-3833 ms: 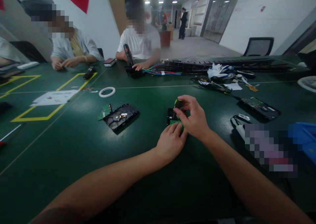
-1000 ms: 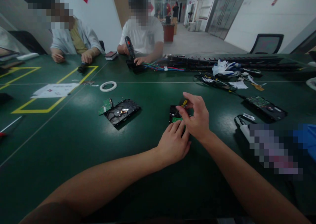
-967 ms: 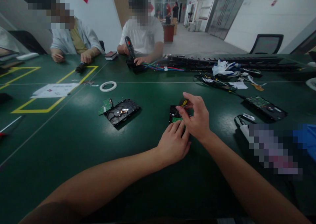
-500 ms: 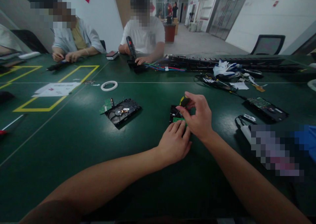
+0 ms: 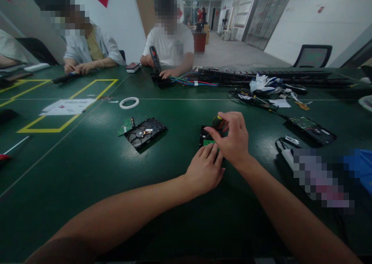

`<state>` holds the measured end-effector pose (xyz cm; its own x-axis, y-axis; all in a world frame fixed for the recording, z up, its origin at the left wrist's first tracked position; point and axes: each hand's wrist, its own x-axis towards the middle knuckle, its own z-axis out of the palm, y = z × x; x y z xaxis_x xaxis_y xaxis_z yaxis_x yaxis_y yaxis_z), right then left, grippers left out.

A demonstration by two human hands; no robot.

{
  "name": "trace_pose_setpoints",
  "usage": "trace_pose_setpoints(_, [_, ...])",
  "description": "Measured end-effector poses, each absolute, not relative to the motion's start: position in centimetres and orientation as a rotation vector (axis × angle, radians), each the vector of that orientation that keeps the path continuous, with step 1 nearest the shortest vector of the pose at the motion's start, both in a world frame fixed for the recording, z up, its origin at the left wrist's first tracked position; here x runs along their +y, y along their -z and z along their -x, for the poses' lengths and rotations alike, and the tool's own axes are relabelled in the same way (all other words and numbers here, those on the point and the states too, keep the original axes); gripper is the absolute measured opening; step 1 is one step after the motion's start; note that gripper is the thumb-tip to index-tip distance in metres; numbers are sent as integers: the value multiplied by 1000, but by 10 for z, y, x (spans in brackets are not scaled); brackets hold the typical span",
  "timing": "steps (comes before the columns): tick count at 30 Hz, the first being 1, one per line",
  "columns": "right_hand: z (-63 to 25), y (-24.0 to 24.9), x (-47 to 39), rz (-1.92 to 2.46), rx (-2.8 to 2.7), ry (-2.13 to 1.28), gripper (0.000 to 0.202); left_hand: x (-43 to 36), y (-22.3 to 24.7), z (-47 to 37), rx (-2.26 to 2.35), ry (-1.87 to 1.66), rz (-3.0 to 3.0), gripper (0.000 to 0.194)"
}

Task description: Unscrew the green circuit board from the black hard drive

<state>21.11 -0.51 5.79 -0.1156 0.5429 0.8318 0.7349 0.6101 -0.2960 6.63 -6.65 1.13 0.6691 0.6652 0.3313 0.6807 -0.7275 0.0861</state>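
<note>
A small black hard drive [image 5: 204, 134] with a green circuit board [image 5: 208, 142] lies in front of me, partly covered by my hands. My left hand [image 5: 205, 165] holds its near edge against the table, fingers curled over the board. In my right hand [image 5: 232, 138] is a screwdriver [image 5: 216, 122] with a black and yellow handle, pinched between thumb and fingers above the drive. Its tip is hidden behind the thumb. An opened hard drive [image 5: 145, 134] rests to the left, its inside showing, beside a loose green circuit board [image 5: 124, 126].
A white ring [image 5: 129, 103] lies beyond the opened drive. At right are another drive [image 5: 312, 130] on a cable and a pale device [image 5: 288, 155]. White-blue gloves [image 5: 263, 83] and cables lie farther back. Across the table a co-worker [image 5: 170, 47] holds a power screwdriver [image 5: 155, 57].
My right thumb has shifted left and straightened along the screwdriver, whose handle has tilted slightly. My left hand stays on the hard drive. The view has shifted a little.
</note>
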Motion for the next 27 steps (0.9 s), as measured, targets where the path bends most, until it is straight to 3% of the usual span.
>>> trace_pose_setpoints(5, [-210, -57, -6, 977, -1839, 111, 43, -66, -10, -66, -1120, 566, 2826, 48])
trace_pose_setpoints(14, [-215, -50, -2, 921, -1893, -92, 53, -67, -12, -66, -1120, 571, 2819, 49])
trace_pose_setpoints(27, [-210, -60, -8, 1008, -1851, 65, 43, -67, -12, -66, -1130, 548, 2830, 50])
